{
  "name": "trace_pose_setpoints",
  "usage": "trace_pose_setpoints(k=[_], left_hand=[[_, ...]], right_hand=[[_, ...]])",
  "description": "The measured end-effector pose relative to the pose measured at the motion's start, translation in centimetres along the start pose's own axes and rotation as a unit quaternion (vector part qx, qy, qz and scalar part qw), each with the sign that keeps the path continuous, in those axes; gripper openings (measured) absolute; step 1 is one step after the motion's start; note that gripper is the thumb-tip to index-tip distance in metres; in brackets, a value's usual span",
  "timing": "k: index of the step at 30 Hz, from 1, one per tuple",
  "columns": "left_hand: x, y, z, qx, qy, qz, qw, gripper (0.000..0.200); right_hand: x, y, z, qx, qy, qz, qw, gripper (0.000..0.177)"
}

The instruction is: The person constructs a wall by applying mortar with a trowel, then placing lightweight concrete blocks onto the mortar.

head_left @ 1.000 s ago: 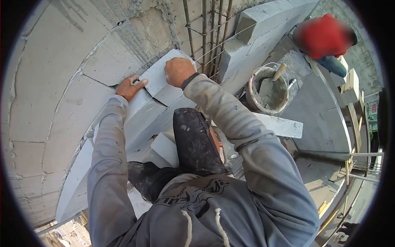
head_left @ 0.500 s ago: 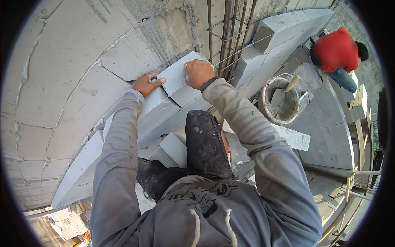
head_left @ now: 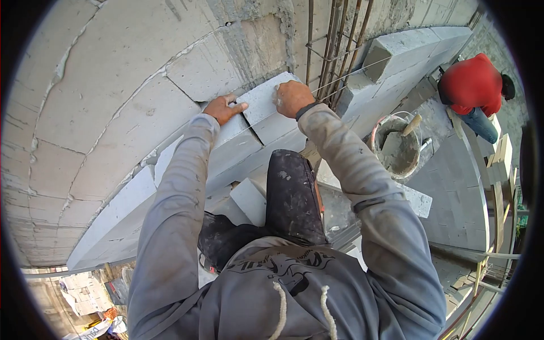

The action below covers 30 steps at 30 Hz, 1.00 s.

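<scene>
Left hand (head_left: 224, 109) lies flat and open, fingers spread and extended, with the fingertips reaching across the dark joint onto the left end of the grey block (head_left: 266, 113). It presses on the block and grasps nothing. Right hand (head_left: 293, 97) rests on the upper right end of the same block, knuckles up, fingers curled under into a closed fist. Whether anything is enclosed in it cannot be determined. The block sits tilted on the top course of the block wall (head_left: 119, 102), close against the rough mortared face behind it and just left of the upright rebar cage (head_left: 335, 45). A mortar bucket (head_left: 398, 152) with a tool handle standing in it is to the right, below the rebar. A person in a red top (head_left: 471, 84) crouches well apart at far right.
</scene>
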State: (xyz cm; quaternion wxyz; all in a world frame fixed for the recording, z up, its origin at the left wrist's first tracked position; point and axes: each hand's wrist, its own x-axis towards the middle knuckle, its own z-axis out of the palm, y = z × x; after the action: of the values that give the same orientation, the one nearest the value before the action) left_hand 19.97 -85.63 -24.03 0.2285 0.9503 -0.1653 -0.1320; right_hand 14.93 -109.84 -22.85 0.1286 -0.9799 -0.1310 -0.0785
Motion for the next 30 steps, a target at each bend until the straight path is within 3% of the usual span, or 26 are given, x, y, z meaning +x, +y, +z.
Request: trace_pose_setpoints(k=[2, 3, 4, 6, 7, 9, 11, 13, 15, 19, 20, 24, 26, 27, 28, 30], left_hand=[[-0.1, 0.3, 0.2, -0.011, -0.03, -0.018, 0.999, 0.074], [-0.4, 0.6, 0.3, -0.02, -0.012, -0.024, 0.999, 0.075], [-0.5, 0.8, 0.3, -0.028, 0.005, -0.029, 0.999, 0.075], [-0.1, 0.4, 0.6, -0.027, 0.033, -0.01, 0.999, 0.071], [-0.5, 0.8, 0.4, -0.045, 0.035, 0.001, 0.998, 0.071], [-0.4, 0.7, 0.8, -0.066, 0.029, 0.013, 0.997, 0.071], [0.5, -0.2, 1.3, -0.051, 0.039, -0.005, 0.998, 0.071], [0.3, 0.6, 0.6, -0.036, 0.028, -0.007, 0.999, 0.071], [0.3, 0.7, 0.5, -0.017, 0.015, -0.013, 1.0, 0.071], [0.2, 0.7, 0.7, -0.018, 0.014, -0.035, 0.999, 0.077], [0.1, 0.7, 0.6, -0.012, 0.013, -0.033, 0.999, 0.08], [0.0, 0.4, 0.5, -0.049, 0.004, -0.023, 0.999, 0.08], [0.3, 0.0, 0.6, -0.049, 0.013, -0.018, 0.999, 0.079], [0.3, -0.3, 0.8, -0.056, 0.025, -0.004, 0.998, 0.077], [0.4, -0.5, 0.9, -0.054, 0.021, 0.0, 0.998, 0.077], [0.7, -0.6, 0.7, -0.081, -0.021, -0.019, 0.996, 0.08]], right_hand=[[0.7, 0.9, -0.5, 0.031, -0.07, -0.005, 0.997, 0.027], [0.1, 1.7, -2.3, 0.145, -0.084, -0.013, 0.986, 0.031], [-0.8, 2.2, -3.1, 0.147, -0.087, -0.01, 0.985, 0.031], [-2.4, 3.0, -4.6, 0.189, 0.154, 0.028, 0.969, 0.029], [-3.6, 3.5, -5.4, 0.188, 0.155, 0.031, 0.969, 0.029], [-7.1, 3.4, -6.5, 0.298, 0.267, 0.06, 0.914, 0.027], [-10.4, 2.2, -6.3, 0.312, 0.257, 0.142, 0.903, 0.025], [-13.6, 1.1, -2.7, 0.314, 0.247, 0.145, 0.905, 0.027], [-16.5, -1.5, 1.3, 0.379, 0.134, 0.189, 0.896, 0.034], [-19.7, -6.1, 8.0, 0.252, 0.119, 0.114, 0.954, 0.042], [-19.7, -6.8, 8.4, 0.191, 0.131, 0.09, 0.969, 0.043], [-18.8, -6.2, 7.8, 0.174, 0.127, 0.071, 0.974, 0.04], [-16.3, -4.6, 6.0, 0.285, 0.115, 0.093, 0.947, 0.038], [-14.5, -4.4, 4.2, 0.333, 0.213, 0.042, 0.918, 0.026], [-12.9, -4.4, 2.3, 0.332, 0.216, 0.047, 0.917, 0.026], [-9.7, -4.4, -1.2, 0.508, 0.136, 0.054, 0.849, 0.033]])
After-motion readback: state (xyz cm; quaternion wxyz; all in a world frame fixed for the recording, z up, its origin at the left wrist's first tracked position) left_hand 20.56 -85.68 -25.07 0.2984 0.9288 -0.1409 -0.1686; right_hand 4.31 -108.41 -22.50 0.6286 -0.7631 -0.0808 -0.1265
